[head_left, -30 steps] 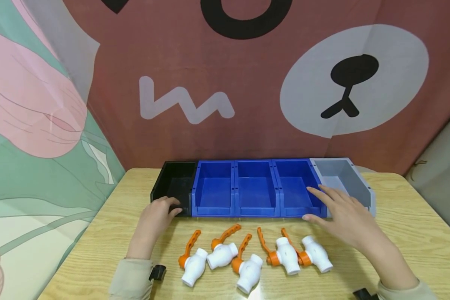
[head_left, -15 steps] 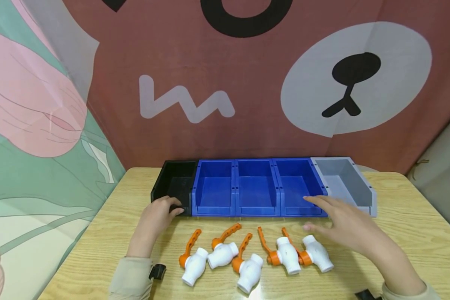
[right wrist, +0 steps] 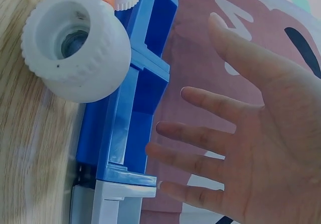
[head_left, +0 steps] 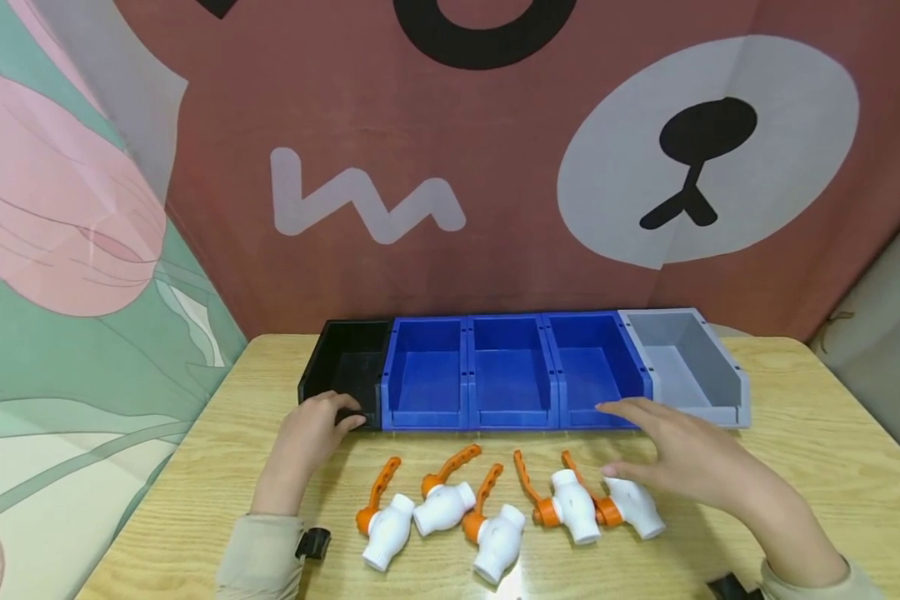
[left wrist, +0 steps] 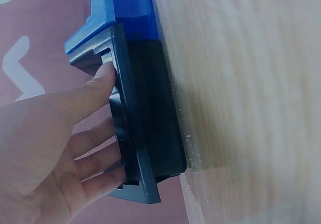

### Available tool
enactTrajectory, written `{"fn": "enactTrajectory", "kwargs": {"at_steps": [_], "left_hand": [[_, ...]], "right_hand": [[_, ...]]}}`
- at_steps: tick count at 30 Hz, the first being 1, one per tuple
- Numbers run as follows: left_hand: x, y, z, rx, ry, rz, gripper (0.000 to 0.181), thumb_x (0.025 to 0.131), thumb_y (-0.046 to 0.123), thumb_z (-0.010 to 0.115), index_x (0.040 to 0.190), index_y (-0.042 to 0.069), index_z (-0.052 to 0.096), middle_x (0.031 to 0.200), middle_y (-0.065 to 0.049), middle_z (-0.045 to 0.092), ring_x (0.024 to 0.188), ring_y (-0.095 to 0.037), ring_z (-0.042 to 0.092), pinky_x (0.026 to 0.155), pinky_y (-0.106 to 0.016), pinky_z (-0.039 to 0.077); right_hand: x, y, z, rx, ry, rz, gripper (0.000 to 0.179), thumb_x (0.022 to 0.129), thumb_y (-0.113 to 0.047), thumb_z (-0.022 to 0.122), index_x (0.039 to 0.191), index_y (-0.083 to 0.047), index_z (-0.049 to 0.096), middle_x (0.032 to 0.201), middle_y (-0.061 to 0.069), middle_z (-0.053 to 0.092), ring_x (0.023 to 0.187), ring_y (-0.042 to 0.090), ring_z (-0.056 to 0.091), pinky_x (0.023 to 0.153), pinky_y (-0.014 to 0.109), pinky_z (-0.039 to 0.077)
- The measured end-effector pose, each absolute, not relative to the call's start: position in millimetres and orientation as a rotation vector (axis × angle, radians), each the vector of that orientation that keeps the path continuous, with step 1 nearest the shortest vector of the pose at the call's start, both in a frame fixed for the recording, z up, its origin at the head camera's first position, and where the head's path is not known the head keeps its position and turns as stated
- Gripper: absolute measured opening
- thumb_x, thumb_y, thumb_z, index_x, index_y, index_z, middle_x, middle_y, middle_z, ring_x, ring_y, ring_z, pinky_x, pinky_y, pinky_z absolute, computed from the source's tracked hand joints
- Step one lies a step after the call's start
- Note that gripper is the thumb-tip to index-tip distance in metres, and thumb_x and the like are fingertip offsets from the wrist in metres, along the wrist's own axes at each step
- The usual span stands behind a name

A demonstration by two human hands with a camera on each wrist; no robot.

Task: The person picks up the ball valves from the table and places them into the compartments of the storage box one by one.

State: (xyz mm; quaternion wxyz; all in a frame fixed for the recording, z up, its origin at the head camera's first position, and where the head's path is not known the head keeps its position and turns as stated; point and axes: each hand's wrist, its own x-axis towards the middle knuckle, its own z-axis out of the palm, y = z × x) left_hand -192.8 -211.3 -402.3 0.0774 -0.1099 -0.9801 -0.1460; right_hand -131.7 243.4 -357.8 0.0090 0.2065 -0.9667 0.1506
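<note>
Workspace: table (head_left: 802, 417), bins (head_left: 508, 420), printed cloth (head_left: 510, 192)

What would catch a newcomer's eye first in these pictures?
Probably the large animal muzzle printed on the cloth behind the table, at upper right of the head view. Next would come the five white valves with orange handles, lying on the table before a row of black, blue and grey bins.

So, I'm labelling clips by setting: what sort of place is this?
Probably an indoor work spot, perhaps a makeshift one: a wooden table bears a row of plastic bins and five orange-handled white valves, with a cartoon-printed cloth behind.
</note>
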Motion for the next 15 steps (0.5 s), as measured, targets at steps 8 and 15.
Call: {"fn": "enactTrajectory", "kwargs": {"at_steps": [8,15], "left_hand": [[-192.1,-212.9,-400.6,-0.307,-2.956,-0.453,0.016,0.090,0.022,0.075,0.100,0.010,0.075,0.098,-0.007,0.069,0.091,-0.030,0.067,0.081,-0.049,0.055],[-194.1,-212.2,-401.5,-0.299,-2.962,-0.463,0.016,0.090,0.022,0.075,0.100,0.010,0.075,0.098,-0.007,0.070,0.092,-0.030,0.067,0.083,-0.049,0.055]], "right_hand": [[-133.9,239.4,-359.5,0.714,-3.015,0.522,0.073,0.080,-0.058,0.075,0.140,-0.020,0.056,0.137,0.011,0.057,0.124,0.041,0.054,0.090,0.063,0.047],[-129.7,241.7,-364.7,0.762,-2.961,0.527,0.071,0.081,-0.058,0.074,0.138,-0.020,0.058,0.136,0.008,0.058,0.123,0.039,0.055,0.093,0.061,0.047]]}}
